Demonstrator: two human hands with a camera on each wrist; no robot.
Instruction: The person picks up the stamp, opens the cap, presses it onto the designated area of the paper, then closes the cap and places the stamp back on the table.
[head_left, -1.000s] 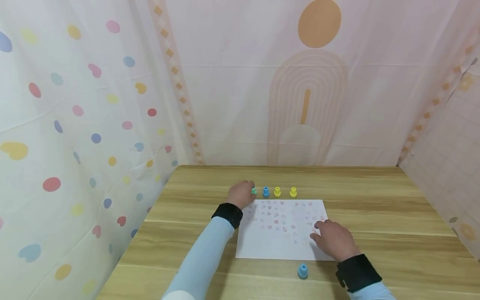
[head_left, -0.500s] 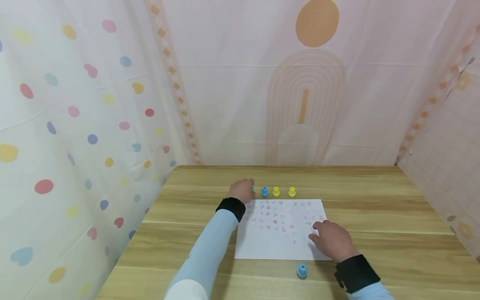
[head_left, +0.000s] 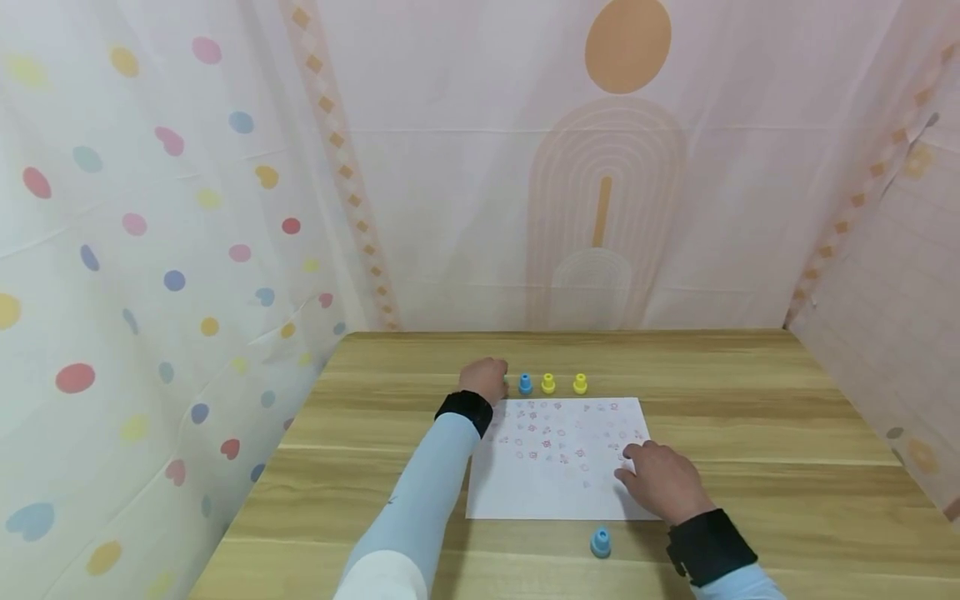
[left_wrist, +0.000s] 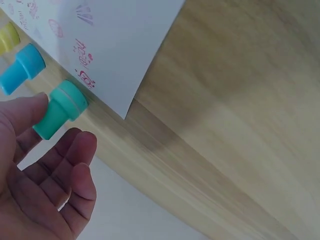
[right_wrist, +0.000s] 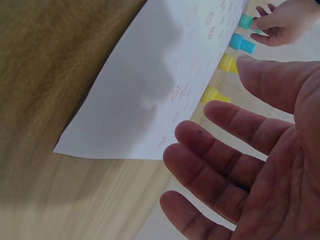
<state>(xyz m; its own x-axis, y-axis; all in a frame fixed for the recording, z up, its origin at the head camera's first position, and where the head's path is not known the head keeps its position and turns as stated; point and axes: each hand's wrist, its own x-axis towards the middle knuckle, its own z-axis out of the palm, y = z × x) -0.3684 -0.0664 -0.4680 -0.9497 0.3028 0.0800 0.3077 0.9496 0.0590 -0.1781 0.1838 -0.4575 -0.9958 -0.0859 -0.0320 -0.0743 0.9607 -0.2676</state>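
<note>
At the far left corner of the paper, my left hand (head_left: 483, 380) pinches a green toy stamp (left_wrist: 69, 102) between thumb and index finger. The stamp stands at the end of a row, and in the head view the hand mostly hides it. The other left fingers curl loosely away from it. My right hand (head_left: 663, 481) hovers over the right edge of the white sheet of paper (head_left: 540, 496), fingers loosely bent and holding nothing. Small red, pink and purple stamped prints cover the paper's upper part.
Beyond the paper stand a blue stamp (head_left: 526, 384), a yellow stamp (head_left: 548, 384) and another yellow stamp (head_left: 581, 384). A lighter blue stamp (head_left: 601, 543) stands in front of the paper's near edge. Patterned curtains (head_left: 450, 167) hang behind the wooden table (head_left: 750, 400).
The left hand has shifted slightly right and now covers the green stamp in the head view. The right hand stays over the paper's edge. The head view has turned a little.
</note>
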